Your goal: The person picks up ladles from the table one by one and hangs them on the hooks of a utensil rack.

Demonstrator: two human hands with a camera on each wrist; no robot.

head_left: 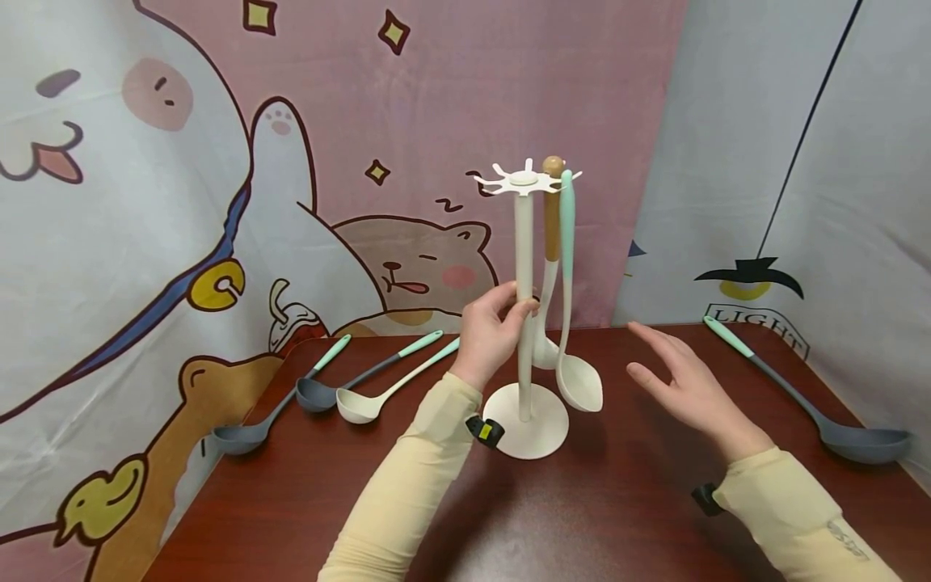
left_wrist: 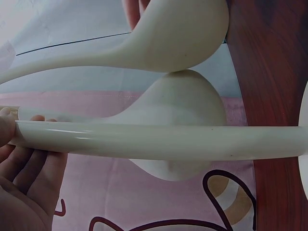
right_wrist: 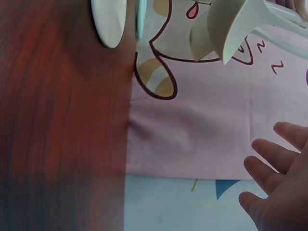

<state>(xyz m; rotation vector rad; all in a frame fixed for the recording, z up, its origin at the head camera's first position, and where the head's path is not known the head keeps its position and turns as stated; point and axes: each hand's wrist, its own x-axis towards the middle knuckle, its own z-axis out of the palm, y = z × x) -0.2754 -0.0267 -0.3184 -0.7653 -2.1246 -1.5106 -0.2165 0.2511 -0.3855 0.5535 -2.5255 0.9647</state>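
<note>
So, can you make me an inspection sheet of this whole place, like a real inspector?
Surface: red-brown table.
Job's things: white rack stands upright; wooden-handled ladle and green-handled ladle hang at it. Lying on the table: two grey ladles and a white ladle on the left, another grey ladle on the right.
Clutter: nothing seen.
Hands: left hand grips the rack's pole; right hand has fingers spread, touching nothing.
Cables: nothing seen.
Surroundings: cloth printed with cartoon animals.
</note>
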